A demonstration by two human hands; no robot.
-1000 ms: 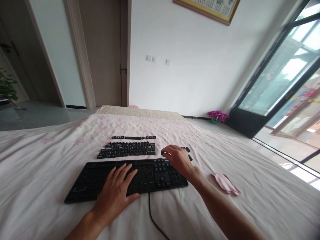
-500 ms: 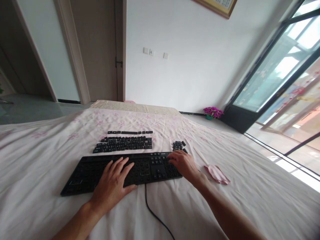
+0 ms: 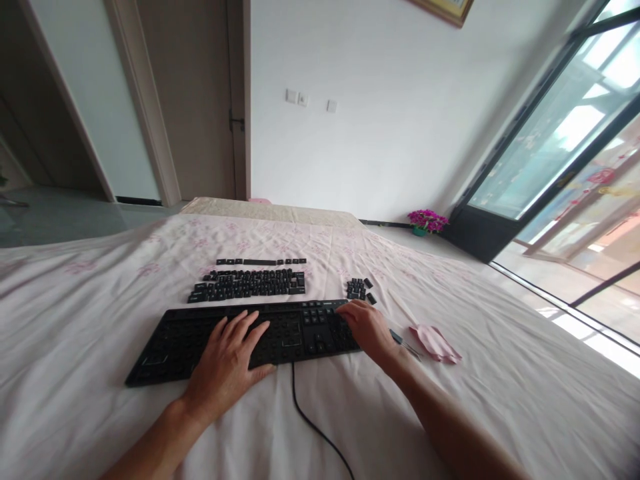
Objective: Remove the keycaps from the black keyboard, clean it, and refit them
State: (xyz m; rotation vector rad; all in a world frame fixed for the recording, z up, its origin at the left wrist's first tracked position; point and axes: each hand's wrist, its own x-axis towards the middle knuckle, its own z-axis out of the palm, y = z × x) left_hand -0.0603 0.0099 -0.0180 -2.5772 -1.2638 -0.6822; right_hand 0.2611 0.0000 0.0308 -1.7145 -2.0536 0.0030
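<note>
Black keyboard (image 3: 240, 337) on bed (image 3: 75, 333), most keycaps stripped. Left hand (image 3: 227, 363) flat, released, steadying frame. Right hand (image 3: 367, 327) curled at numpad; grasp: cannot tell. Removed keycaps (image 3: 247, 283) laid far side; smaller cluster (image 3: 357, 289) far right. Step: keycap work at numpad, judged.

Loose keycaps (image 3: 249, 283) behind keyboard (image 3: 165, 340)
</note>
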